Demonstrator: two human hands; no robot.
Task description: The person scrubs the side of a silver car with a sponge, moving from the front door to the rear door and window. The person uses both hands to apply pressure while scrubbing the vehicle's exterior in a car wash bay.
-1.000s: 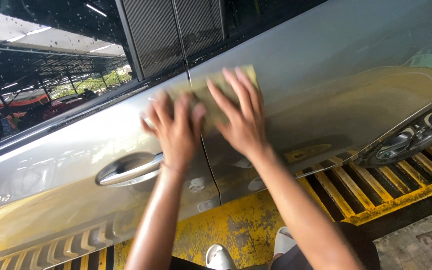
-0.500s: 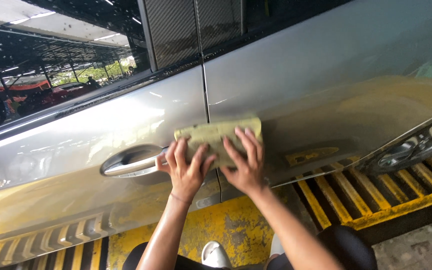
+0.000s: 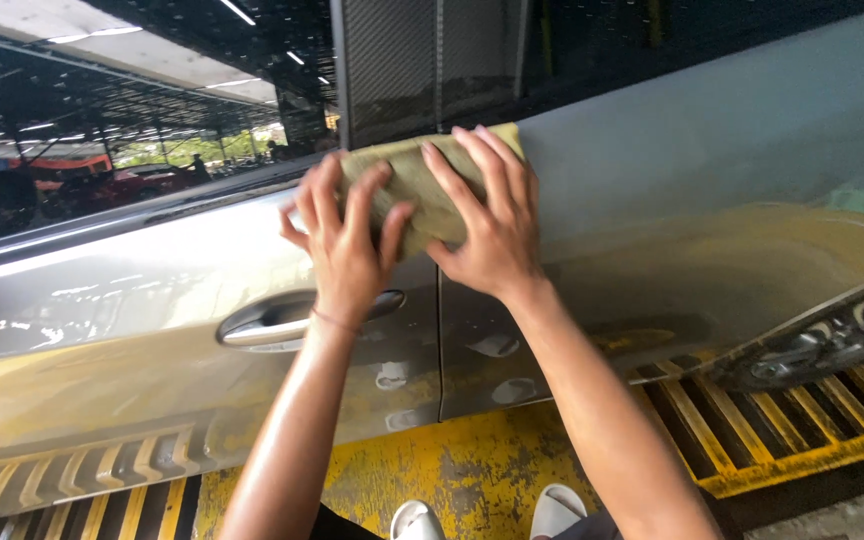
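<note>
Bare forearms, thin band on left wrist (image 3: 332, 322), white shoes (image 3: 487, 518)

No packages, labels, signs, screens.

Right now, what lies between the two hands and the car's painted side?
In the head view, a folded yellow-green cloth lies there: left hand and right hand press it flat against the silver car, above the door handle.

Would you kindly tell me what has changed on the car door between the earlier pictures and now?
Both hands, the left hand and the right hand, slid the yellow-green cloth down the silver door panel to handle level, then back up to the window edge. Nothing was taken hold of or let go. Both palms remain flat on the cloth; the door handle stays untouched.
</note>
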